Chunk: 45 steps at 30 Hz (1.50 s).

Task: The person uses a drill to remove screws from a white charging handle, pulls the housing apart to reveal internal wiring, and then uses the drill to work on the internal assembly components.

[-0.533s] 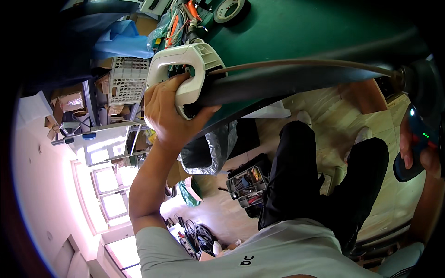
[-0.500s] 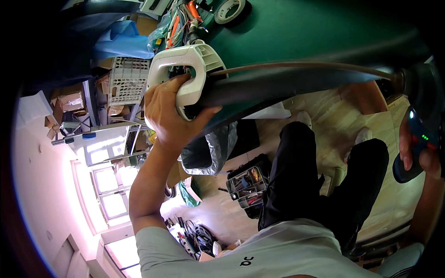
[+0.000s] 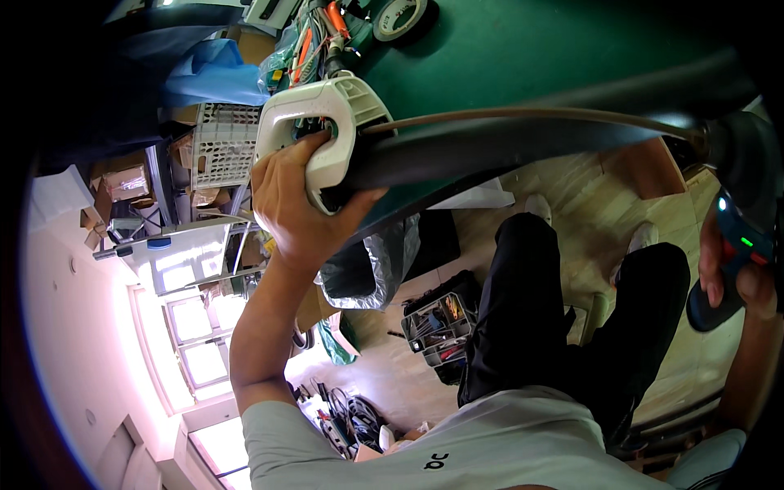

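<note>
Where the left hand (image 3: 298, 204) grips: at left, its fingers curl through the loop of a white handle (image 3: 347, 110), thumb spread apart below, probably to steady the piece.
Dark tube (image 3: 490, 147): stretches right from the white handle, over the near edge of the green desk (image 3: 523, 49); whether it rests there, I cannot tell.
Brown strip (image 3: 523, 109): arcs along the tube's far side, from handle to power tool (image 3: 747, 175), seemingly linking them.
Right hand (image 3: 755, 286): at far right, fingers wrapped around the tool's grip, likely to aim its nose along the tube; trigger contact cannot be told.
Tape roll (image 3: 420, 31) and wires (image 3: 314, 41): beyond the handle, apparently set aside.
Toolbox (image 3: 439, 327): open on the floor beside the person's legs, perhaps for easy reach.
</note>
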Motion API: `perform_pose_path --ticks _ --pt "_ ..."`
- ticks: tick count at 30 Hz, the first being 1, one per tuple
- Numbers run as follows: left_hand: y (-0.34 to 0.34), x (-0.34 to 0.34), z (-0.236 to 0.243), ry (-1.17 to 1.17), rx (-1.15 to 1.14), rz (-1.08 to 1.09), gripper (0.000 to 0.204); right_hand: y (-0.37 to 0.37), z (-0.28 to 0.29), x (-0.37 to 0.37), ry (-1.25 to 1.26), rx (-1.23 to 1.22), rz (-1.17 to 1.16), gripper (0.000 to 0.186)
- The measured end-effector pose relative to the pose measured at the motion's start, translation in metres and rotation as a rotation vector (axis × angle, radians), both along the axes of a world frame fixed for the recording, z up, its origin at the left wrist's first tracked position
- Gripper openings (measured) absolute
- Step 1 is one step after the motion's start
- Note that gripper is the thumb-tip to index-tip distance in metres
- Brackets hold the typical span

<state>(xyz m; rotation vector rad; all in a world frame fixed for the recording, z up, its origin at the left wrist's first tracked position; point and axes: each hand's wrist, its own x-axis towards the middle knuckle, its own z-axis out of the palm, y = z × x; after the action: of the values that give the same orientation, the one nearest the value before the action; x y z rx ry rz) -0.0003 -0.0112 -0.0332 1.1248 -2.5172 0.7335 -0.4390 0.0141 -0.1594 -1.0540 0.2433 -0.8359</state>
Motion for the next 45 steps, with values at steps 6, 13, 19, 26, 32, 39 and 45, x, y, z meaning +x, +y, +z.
perform_pose_path --ticks 6,13,19,26,32,39,45 --pt "-0.004 0.0 0.0 0.02 -0.003 -0.017 0.067 0.002 0.0 -0.002 -0.047 -0.039 0.012 0.047" --pt "0.001 -0.006 0.005 0.016 0.111 0.084 0.072 -0.004 0.012 0.003 -0.141 -0.164 0.095 0.049" --pt "-0.023 -0.029 0.048 0.074 0.716 0.288 0.082 0.019 0.049 -0.002 0.066 0.249 -0.071 0.085" --pt "-0.025 -0.048 0.052 -0.102 0.736 0.453 0.067 0.007 0.056 0.005 0.187 0.21 -0.133 0.086" --pt "-0.02 -0.044 0.037 -0.133 0.635 0.379 0.063 -0.012 0.073 -0.013 0.471 0.379 0.112 0.054" --pt "-0.023 -0.043 0.033 -0.093 0.664 0.337 0.054 -0.042 0.077 -0.017 0.671 0.545 0.4 0.032" --pt "-0.025 -0.039 0.031 -0.069 0.645 0.277 0.055 -0.035 0.048 -0.029 0.623 0.547 0.496 0.033"
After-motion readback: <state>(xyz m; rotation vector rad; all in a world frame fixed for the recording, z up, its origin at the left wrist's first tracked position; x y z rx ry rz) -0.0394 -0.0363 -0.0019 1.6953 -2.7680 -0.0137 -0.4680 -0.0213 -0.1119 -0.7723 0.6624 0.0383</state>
